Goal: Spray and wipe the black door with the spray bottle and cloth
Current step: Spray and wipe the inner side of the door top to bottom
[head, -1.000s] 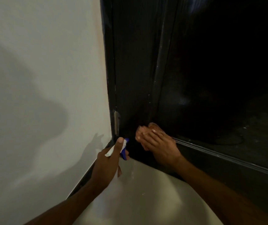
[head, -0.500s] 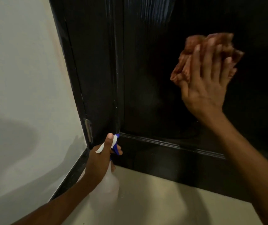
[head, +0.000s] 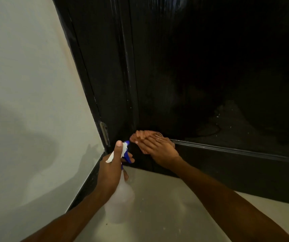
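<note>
Hinge [head: 104, 133] on black door [head: 157, 67] beside white wall [head: 26, 84]

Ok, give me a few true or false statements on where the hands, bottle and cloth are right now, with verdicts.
1. The left hand grips the spray bottle. True.
2. The right hand presses the cloth high on the door's upper panel. False: it presses the cloth low on the black door, near the bottom corner of the panel by the hinge side.
3. The bottle's nozzle is blue. True.
4. The cloth is lying on the floor. False: it is under the right hand's fingers, against the door.
5. A metal hinge shows on the door's left edge. True.
</note>
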`<state>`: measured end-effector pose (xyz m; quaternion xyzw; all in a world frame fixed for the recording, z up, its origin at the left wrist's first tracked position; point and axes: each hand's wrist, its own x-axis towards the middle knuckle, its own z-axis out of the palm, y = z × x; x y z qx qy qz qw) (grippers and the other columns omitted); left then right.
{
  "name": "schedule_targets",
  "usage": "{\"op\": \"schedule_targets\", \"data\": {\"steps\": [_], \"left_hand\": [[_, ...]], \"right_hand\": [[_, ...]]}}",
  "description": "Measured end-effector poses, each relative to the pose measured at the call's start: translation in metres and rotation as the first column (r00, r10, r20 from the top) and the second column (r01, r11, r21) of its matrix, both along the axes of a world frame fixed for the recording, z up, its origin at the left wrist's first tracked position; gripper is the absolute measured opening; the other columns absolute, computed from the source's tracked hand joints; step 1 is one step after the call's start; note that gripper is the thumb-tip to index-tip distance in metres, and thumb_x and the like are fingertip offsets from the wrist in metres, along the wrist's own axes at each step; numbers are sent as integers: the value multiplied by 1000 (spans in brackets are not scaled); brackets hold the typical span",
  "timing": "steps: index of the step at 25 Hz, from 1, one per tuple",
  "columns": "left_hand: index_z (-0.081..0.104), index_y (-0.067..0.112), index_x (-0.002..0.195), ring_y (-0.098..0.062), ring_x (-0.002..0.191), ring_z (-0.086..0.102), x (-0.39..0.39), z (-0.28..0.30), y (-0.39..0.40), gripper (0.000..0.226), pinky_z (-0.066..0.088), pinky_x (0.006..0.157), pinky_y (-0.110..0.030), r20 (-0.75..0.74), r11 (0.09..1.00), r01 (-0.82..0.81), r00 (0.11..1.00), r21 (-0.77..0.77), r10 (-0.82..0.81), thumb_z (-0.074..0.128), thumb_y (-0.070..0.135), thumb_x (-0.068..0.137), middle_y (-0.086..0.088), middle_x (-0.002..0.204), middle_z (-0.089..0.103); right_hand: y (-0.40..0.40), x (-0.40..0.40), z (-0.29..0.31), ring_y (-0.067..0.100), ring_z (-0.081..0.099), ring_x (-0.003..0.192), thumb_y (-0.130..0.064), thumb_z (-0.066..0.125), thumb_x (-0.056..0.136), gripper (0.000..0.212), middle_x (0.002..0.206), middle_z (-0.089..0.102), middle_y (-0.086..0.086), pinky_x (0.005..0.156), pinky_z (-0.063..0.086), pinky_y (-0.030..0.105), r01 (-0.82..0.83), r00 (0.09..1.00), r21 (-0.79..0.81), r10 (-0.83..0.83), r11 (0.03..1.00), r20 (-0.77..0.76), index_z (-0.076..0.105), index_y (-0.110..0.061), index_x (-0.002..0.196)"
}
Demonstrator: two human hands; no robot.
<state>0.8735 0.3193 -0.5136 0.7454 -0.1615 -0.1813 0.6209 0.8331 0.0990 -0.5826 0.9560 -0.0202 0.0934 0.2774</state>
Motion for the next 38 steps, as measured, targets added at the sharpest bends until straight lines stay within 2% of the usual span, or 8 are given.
{"op": "schedule_targets", "data": {"steps": [6,10,15,21,25,28,34,38], "left_hand": [[71,8,91,-32,83,70,-20,-2,31,74,57,78,-40,-38,998,45,998,38,-43,33,69,76,-13,86,73],[69,3,101,-32,84,71,-20,0,36,77,57,78,-40,-86,996,81,993,43,-77,35,68,77,-16,91,73],[68,7,105,-21,63,65,-23,-3,38,75,55,65,-31,-61,992,88,995,95,-82,32,67,80,-13,93,72],[71,11,104,-25,70,63,-19,-2,44,82,58,78,-43,-54,990,32,998,137,-24,31,76,73,-15,92,70],[65,20,101,-16,79,59,-23,-4,45,58,48,89,-41,-80,989,-59,994,133,71,32,65,85,4,87,62],[65,21,110,-21,94,60,-26,0,45,72,44,96,-44,-102,991,-14,994,132,28,31,72,74,-1,103,63],[70,11,98,-24,84,68,-18,8,40,72,52,68,-29,-80,991,74,995,107,-65,34,68,75,-8,92,71],[70,14,97,-29,81,68,-15,-6,26,71,56,70,-33,-51,988,66,997,137,-60,33,72,75,-11,94,72]], "right_hand": [[-28,-73,-74,18,-29,148,-19,57,102,94,153,-38,5,126,-9,36,-76,959,-144,33,987,-282,-19,-18,159],[-65,-148,-91,23,-15,156,-10,51,103,84,161,-26,2,116,-21,39,-11,760,-157,-94,987,-644,-10,-19,160],[-51,-120,-89,22,-15,156,-22,38,109,67,170,-14,0,121,-19,42,44,825,-56,-68,997,-562,-2,-22,163],[31,-1,-76,27,-8,158,-25,47,105,70,172,-6,5,124,-12,43,83,902,-59,-100,995,-421,7,-19,163],[62,35,-87,29,-10,157,-34,49,104,82,171,-13,7,128,-5,45,170,881,-127,-208,977,-425,-5,-16,162],[52,18,-91,26,-14,156,-28,56,102,91,166,-25,6,123,-12,42,63,882,-168,-134,984,-451,-12,-17,160],[-45,-109,-124,22,-22,150,-11,43,106,71,171,-9,2,113,-23,40,73,886,3,-64,997,-459,0,-19,162],[-56,-124,-132,21,-24,145,-14,48,103,77,169,-12,1,114,-23,43,82,904,78,-41,994,-426,-6,-23,158]]}}
